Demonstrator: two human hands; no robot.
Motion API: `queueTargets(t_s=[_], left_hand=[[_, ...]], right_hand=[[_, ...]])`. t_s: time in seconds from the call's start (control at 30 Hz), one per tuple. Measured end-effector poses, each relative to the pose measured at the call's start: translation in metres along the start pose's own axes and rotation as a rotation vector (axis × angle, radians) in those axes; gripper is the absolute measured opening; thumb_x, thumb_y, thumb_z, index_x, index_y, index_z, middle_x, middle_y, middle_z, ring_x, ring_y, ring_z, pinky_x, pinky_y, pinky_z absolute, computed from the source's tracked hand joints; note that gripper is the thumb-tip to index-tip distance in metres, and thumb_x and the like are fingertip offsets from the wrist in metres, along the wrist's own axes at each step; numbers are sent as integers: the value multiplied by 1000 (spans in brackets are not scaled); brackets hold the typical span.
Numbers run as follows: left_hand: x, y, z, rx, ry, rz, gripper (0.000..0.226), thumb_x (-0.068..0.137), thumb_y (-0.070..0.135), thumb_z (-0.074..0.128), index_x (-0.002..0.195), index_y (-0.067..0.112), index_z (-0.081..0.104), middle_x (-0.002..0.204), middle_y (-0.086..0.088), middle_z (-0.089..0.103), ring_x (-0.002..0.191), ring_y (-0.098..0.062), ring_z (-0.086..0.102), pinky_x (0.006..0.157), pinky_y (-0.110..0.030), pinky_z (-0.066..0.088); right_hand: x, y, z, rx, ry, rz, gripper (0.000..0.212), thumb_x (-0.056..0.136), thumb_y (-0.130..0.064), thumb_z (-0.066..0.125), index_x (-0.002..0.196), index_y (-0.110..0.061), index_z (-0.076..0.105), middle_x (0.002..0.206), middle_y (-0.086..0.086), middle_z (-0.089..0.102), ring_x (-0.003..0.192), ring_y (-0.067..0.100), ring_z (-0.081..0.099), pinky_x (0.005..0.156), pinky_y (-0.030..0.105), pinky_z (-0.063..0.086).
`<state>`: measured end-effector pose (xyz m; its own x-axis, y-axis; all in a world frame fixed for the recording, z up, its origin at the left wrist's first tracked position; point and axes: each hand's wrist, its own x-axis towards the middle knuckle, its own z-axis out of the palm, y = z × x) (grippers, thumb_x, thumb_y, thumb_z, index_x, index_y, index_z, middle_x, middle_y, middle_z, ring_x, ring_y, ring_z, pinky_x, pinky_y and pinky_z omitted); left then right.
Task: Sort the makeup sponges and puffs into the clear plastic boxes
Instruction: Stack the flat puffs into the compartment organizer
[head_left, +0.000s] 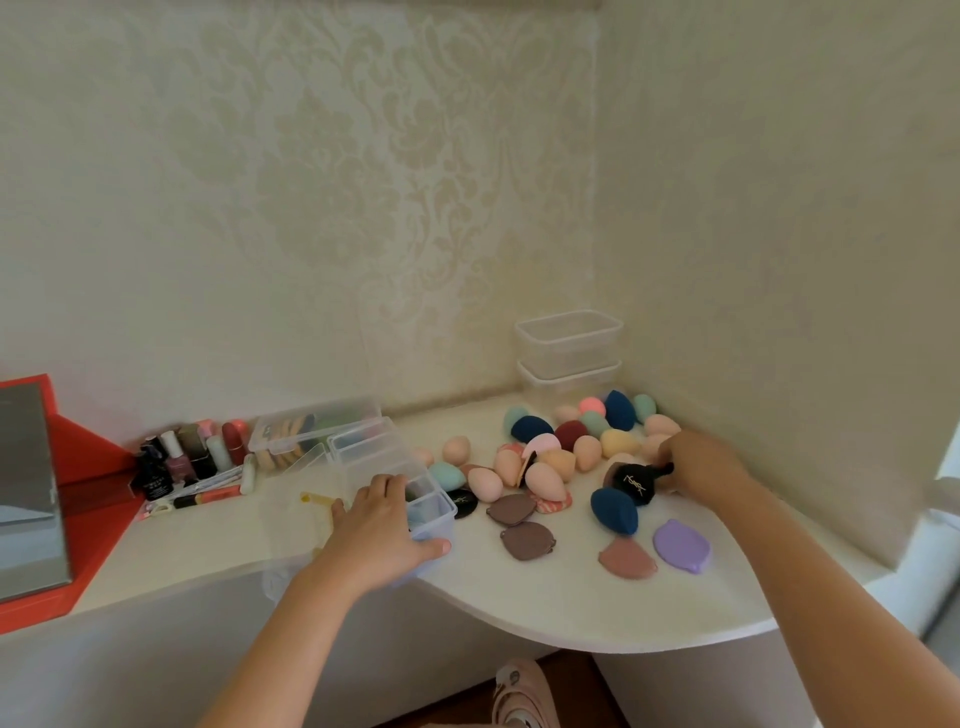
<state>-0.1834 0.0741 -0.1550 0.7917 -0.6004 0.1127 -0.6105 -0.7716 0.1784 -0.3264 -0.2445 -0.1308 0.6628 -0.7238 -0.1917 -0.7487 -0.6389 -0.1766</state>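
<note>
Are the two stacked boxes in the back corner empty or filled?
Empty. Through the clear sides of the stacked boxes only the wall shows; the sponges lie on the counter in front of them.

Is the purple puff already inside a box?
No, the purple puff lies flat on the counter, near its front edge and outside every box.

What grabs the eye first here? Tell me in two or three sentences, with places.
A heap of colourful sponges fills the right corner of the white counter, below two stacked clear boxes. In front of it the right hand pinches a black puff with a gold logo, while the left hand grips a clear box near the front edge. A bright red box stands at far left.
</note>
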Motion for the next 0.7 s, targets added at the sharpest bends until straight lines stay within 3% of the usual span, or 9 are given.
queueTargets(t_s=[0.13,0.2,0.33,0.43,0.5,0.57,0.63,0.7], left_hand=[[0,-1,0,-5,7,4,75,75,65,58,133,25,31,133,8,35,122,-14,39,101,-39,32],[0,-1,1,-9,7,3,76,75,64,58,134,26,30,134,8,35,123,-14,38,102,-38,31],[0,-1,1,-13,9,5,77,75,64,58,135,25,29,134,8,35,123,-15,38,102,-38,31],[0,-1,2,-12,13,6,77,75,64,57,135,25,29,135,7,34,123,-15,38,102,-38,31],[0,-1,2,-6,18,9,77,76,65,56,135,25,29,135,8,34,124,-15,38,102,-38,30],[0,-1,3,-7,20,9,77,76,65,56,136,25,29,135,8,33,124,-14,37,103,-38,30],[0,-1,4,-10,17,7,78,76,65,56,136,25,28,136,8,33,125,-14,36,104,-38,29],[1,-2,4,-3,16,6,79,75,66,55,137,25,27,136,8,32,125,-14,36,106,-40,29]], right_hand=[[3,7,2,127,145,-31,15,89,-25,59,83,-13,66,71,2,54,70,20,50,48,21,32],[1,10,2,297,227,-39,16,89,-22,60,75,-16,67,64,2,55,60,18,48,47,22,32],[3,12,-2,573,295,-53,17,90,-27,63,97,-15,73,89,9,68,72,19,55,61,26,41],[-1,7,-8,864,304,-52,9,87,-26,66,88,-17,70,77,1,62,67,17,52,63,28,43],[-3,3,-11,1059,288,-61,13,88,-22,65,82,-11,68,66,3,56,57,16,43,57,28,38],[-5,-3,-13,1203,246,-77,12,90,-17,62,87,-8,68,60,4,59,46,13,38,47,22,34],[-8,-15,-15,1299,200,-129,12,92,-17,59,92,-9,67,63,3,68,40,9,47,41,15,40],[-10,-30,-17,1343,168,-206,18,94,-24,57,94,-10,68,71,5,71,45,8,56,45,15,47]])
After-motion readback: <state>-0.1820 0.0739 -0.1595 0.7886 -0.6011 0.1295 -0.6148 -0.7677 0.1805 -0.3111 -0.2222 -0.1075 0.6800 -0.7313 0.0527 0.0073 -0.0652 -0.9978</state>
